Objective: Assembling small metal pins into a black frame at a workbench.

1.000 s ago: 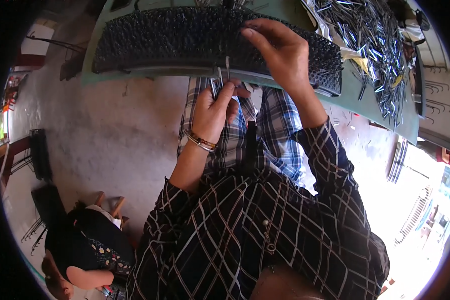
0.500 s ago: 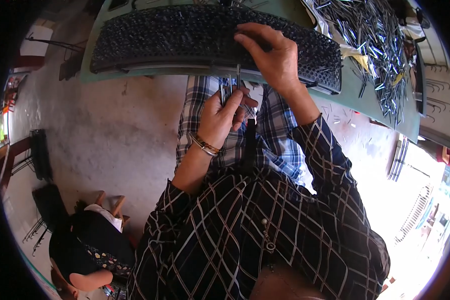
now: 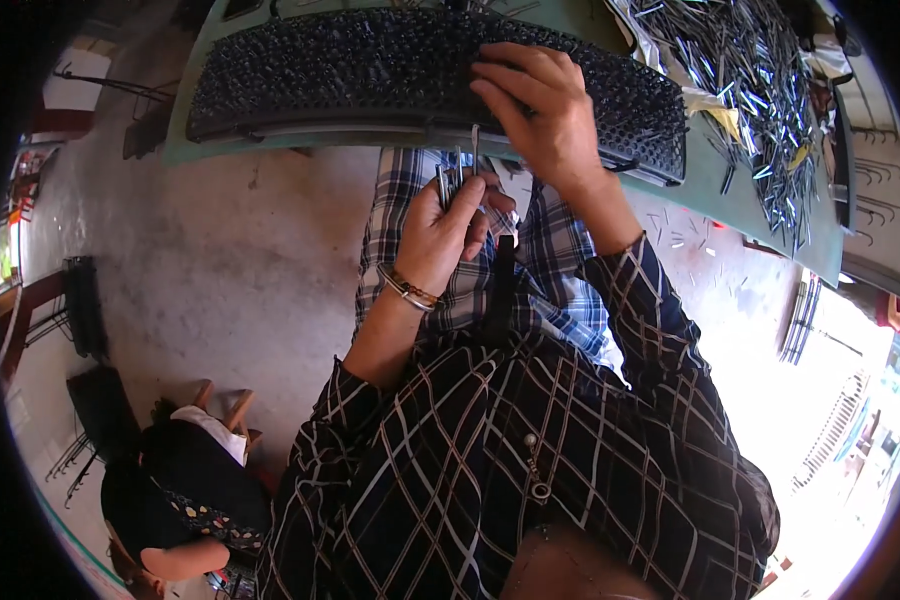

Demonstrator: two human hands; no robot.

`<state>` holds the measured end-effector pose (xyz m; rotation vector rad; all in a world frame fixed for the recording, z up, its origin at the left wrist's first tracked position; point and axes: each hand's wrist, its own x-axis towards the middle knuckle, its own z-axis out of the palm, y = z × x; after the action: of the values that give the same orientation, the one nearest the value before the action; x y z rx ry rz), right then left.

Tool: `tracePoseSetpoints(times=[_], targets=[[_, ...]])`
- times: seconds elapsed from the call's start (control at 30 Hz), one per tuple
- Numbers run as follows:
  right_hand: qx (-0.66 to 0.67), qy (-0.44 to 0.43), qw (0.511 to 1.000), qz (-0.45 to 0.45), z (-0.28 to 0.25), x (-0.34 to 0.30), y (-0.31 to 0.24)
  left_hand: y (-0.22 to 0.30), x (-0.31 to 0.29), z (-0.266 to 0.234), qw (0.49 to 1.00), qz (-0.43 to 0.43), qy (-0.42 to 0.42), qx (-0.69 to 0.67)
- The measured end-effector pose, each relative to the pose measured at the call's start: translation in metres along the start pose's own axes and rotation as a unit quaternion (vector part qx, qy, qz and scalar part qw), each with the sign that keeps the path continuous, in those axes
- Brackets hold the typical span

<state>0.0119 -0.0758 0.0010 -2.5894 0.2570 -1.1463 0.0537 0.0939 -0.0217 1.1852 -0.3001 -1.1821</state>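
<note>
My left hand is closed around several thin, shiny metal rods, which stick up past its thumb toward the table edge. Above it, to the right, my right hand reaches over a long black perforated rack. Many small dark, glossy pieces stand packed in the rack's holes. The thumb and fingers of the right hand come together at the rack; what lies between their tips is too dark and small to make out.
The rack lies along the near edge of a green table. A big heap of loose metal rods covers its right part. Scattered bits lie on the floor beneath. At lower left a person in dark clothing sits near a wooden stool.
My right hand's fingers have shifted slightly over the rack, and its wrist has tilted a little. My left hand still holds the rods in about the same place.
</note>
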Motion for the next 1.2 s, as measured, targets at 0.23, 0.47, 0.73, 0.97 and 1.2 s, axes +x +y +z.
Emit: tracePoseSetpoints(times=[0.23,0.47,0.73,0.97,1.2], targets=[[0.322,-0.184,0.881,0.293,-0.034,-0.005,-0.029,0.011,0.005,0.009,0.998,0.066,-0.008,-0.008],[0.230,0.013,0.944,0.236,-0.019,0.004,-0.010,0.002,0.016,0.008,0.993,-0.026,-0.081,-0.086],[0.063,0.002,0.995,0.072,0.001,-0.008,0.006,-0.002,0.009,0.002,0.978,-0.091,-0.094,-0.159],[-0.062,-0.060,0.996,0.015,-0.009,-0.006,0.002,0.011,0.013,0.004,0.980,-0.072,-0.105,-0.154],[0.279,-0.194,0.897,0.282,-0.041,-0.005,-0.023,0.020,0.013,0.004,0.977,-0.032,-0.155,-0.140]])
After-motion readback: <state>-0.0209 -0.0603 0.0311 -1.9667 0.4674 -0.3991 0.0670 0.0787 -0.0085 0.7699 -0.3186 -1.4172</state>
